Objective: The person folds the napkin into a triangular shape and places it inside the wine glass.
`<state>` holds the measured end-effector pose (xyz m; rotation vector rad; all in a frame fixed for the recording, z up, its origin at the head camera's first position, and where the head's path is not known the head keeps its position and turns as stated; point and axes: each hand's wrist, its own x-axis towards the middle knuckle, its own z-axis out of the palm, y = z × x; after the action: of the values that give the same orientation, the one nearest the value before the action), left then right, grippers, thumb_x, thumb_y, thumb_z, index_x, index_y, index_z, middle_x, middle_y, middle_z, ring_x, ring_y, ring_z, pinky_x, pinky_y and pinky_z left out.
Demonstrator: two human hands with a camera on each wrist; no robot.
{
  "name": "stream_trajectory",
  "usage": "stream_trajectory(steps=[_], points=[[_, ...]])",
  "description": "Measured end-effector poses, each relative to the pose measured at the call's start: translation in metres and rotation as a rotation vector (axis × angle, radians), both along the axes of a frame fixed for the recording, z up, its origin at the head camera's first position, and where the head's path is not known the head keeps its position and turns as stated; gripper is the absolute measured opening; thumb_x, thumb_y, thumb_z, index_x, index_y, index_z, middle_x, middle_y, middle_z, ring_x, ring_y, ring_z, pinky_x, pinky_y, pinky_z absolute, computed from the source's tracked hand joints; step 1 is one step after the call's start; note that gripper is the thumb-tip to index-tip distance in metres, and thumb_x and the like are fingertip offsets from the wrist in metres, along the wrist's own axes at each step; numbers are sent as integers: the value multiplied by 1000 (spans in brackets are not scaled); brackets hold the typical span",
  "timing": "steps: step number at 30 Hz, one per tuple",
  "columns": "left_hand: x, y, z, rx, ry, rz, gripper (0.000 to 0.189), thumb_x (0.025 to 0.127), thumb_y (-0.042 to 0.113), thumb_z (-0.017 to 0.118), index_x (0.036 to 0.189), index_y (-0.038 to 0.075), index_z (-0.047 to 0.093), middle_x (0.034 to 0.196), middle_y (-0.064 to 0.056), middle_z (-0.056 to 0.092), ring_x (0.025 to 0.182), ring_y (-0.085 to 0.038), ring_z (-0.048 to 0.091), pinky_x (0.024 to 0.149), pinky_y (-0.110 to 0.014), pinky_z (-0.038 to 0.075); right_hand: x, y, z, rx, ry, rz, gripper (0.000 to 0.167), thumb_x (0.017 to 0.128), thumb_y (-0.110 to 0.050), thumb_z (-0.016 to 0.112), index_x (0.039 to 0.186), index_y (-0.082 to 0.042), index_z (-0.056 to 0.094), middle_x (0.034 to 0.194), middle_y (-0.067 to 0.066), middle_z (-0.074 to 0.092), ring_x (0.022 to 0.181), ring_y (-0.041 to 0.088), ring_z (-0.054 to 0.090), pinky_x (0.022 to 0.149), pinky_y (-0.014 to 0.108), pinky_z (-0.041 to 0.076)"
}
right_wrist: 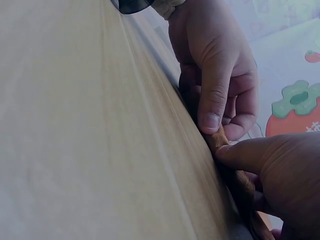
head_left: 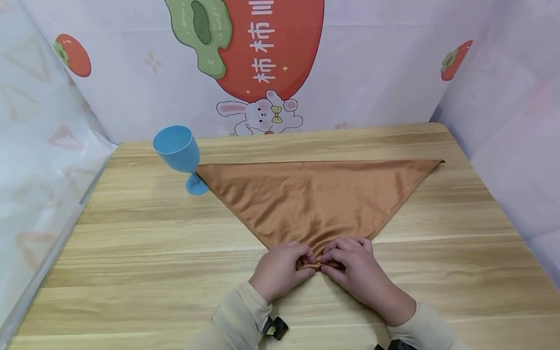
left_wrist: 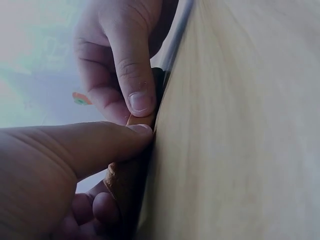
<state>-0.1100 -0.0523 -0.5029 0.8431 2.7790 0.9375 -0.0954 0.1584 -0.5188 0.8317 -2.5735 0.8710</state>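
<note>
A brown satiny cloth (head_left: 310, 194) lies on the table as a triangle, its long edge at the back and its near corner turned up into a small roll. My left hand (head_left: 282, 270) pinches the left part of that roll between thumb and fingers. Close beside it, my right hand (head_left: 357, 270) pinches the right part. In the left wrist view, both thumbs press on the rolled cloth (left_wrist: 141, 120) just above the wood. The right wrist view has the roll (right_wrist: 242, 187) under the thumbs, with fingers partly hidden behind it.
A blue goblet (head_left: 178, 149) stands by the cloth's far left corner, its foot next to the cloth edge. The wooden table (head_left: 135, 261) reaches back to a printed backdrop (head_left: 375, 70). White patterned sheets hang at both sides.
</note>
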Motion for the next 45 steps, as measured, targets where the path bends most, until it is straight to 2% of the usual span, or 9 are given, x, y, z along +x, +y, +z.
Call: stream_trajectory(steps=[7,15,23,32,40,45], points=[[0,-1,-2,6,-16,-2,16,84,26,82,89,24,66,86,13,60,73,-3,53,65,-21,43,1,-1,1,20,6,6,21,70,-12,92,81,-17,75,94,-7,65,90,14,61,88,47,31],[-1,-2,0,14,-22,-30,13,86,29,81,87,25,69,83,14,59,72,-2,53,66,-21,44,2,0,2,21,-17,27,21,72,-18,90,78,-22,71,86,-15,60,83,5,56,79,36,30],[-1,-1,0,2,19,-53,6,89,25,77,86,22,73,83,11,60,73,-4,55,67,-23,46,1,2,2,-2,-47,50,17,76,-17,87,78,-23,72,85,-16,59,83,3,56,79,33,32],[0,-2,2,-46,40,-35,6,92,25,74,87,22,72,84,11,59,72,-5,55,65,-24,47,-2,2,3,26,-71,64,13,82,-15,83,81,-22,72,83,-17,60,83,5,57,78,34,33],[0,1,0,-89,90,-39,6,97,21,68,91,23,69,88,10,62,78,-8,60,67,-28,50,-1,2,4,29,-102,45,12,85,-12,80,82,-20,72,82,-18,59,81,4,56,77,33,31],[0,0,0,-89,103,-57,5,95,20,69,91,24,69,86,12,59,74,-6,58,64,-25,49,-1,1,3,20,-108,24,14,83,-11,81,81,-21,71,81,-19,58,79,1,54,77,34,29]])
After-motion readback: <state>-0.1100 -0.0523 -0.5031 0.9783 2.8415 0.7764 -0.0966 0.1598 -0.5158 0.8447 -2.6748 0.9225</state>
